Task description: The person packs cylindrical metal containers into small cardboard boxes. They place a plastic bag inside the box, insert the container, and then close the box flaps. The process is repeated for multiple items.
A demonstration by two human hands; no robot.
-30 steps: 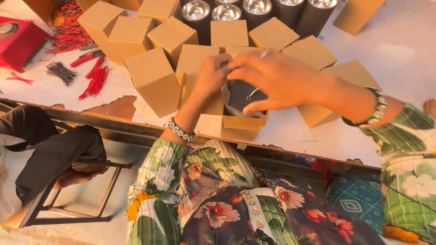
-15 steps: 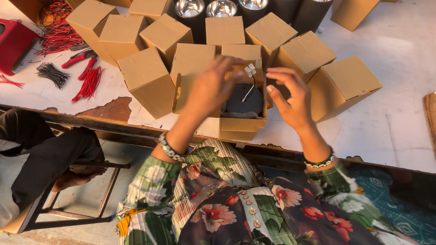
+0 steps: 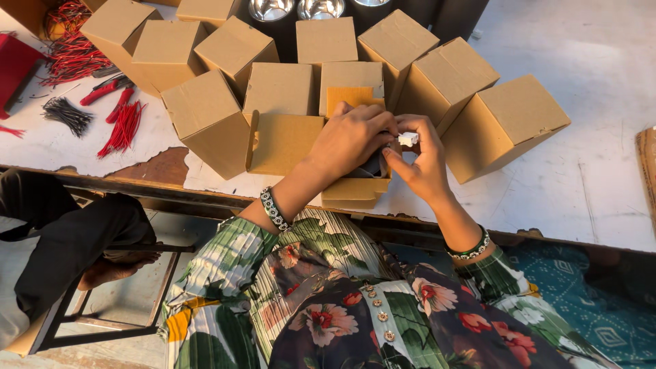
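Pinching a small white plug point(image 3: 408, 139) between right hand point(image 3: 424, 164) fingertips, just over the open cardboard box point(image 3: 355, 188); left hand point(image 3: 352, 137) curling, fingers pressed together, touching the plug beside closed boxes point(image 3: 502, 123).

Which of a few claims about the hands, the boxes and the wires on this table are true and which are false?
1. Both hands meet over an open cardboard box at the table's near edge. True.
2. The right hand pinches a small white connector in its fingertips. True.
3. The left hand rests on the bundle of red wires. False: the wires lie far off to the side, and the left hand is over the open box.
4. The closed cardboard boxes around the hands are stacked in a tall tower. False: they stand side by side on the table.
5. Each wrist bears a bangle. True.
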